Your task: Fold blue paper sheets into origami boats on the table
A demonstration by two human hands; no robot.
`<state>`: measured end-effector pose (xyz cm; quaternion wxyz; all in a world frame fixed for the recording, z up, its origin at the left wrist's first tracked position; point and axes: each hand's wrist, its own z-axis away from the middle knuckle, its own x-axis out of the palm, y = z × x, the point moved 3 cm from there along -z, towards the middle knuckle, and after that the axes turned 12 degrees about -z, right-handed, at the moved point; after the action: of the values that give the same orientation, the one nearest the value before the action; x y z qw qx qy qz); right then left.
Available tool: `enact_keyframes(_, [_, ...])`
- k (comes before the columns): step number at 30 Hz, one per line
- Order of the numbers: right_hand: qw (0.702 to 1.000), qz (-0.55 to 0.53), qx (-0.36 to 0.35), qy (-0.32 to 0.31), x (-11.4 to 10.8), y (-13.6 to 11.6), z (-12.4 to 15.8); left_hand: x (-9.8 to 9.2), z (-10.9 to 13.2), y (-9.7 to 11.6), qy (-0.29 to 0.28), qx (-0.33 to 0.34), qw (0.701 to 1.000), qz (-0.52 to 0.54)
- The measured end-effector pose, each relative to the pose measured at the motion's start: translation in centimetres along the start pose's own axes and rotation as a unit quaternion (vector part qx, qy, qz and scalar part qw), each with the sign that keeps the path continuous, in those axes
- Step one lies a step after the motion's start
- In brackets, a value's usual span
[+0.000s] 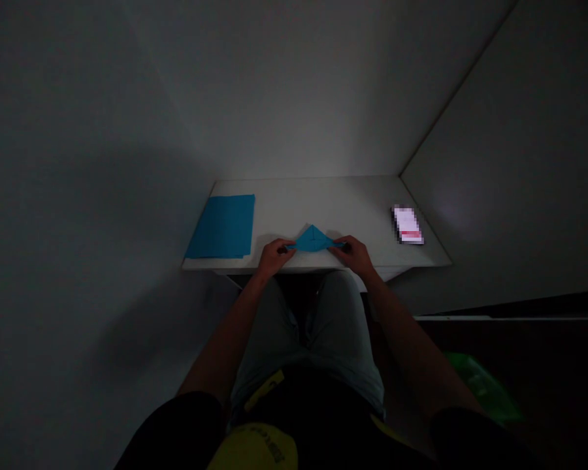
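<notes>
On the white desk, close to its front edge: one folded blue paper, a peaked triangle pointing away from the person, with a narrow band along its base running out to a tip at each side. Light is poor and crease detail is faint, though a line across the triangle can just be made out.

Left hand is at the left tip and right hand at the right tip. Each grip is narrow, thumb and fingers closed on the paper. Exact finger placement is too dark to resolve. The paper appears to sit on the desk rather than being lifted clear, but this cannot be confirmed from this view.

Step in hand, by judgement: a folding stage, with the paper held at both ends and several folds already in it. Any further fold calls for one hand to keep the paper pinned while the other frees its tip, with edges kept aligned.

Also on the desk: flat blue sheets at the left, just beyond the left hand, matching the folded piece in colour; a phone at the right, well apart from the hands, its lit screen pixelated and unreadable.
</notes>
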<state>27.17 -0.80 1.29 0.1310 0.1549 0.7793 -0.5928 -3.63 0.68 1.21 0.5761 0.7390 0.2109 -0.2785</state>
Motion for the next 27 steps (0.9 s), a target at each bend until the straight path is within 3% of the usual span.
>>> enact_keyframes(11, [1.0, 0.007, 0.012, -0.011, 0.02, 0.92, -0.54, -0.28, -0.12, 0.38, -0.015, 0.013, 0.999, -0.026])
enact_keyframes(27, [1.0, 0.029, -0.001, -0.009, 0.16, 0.15, -0.52, -0.05, -0.15, 0.06, 0.017, -0.013, 1.0, 0.007])
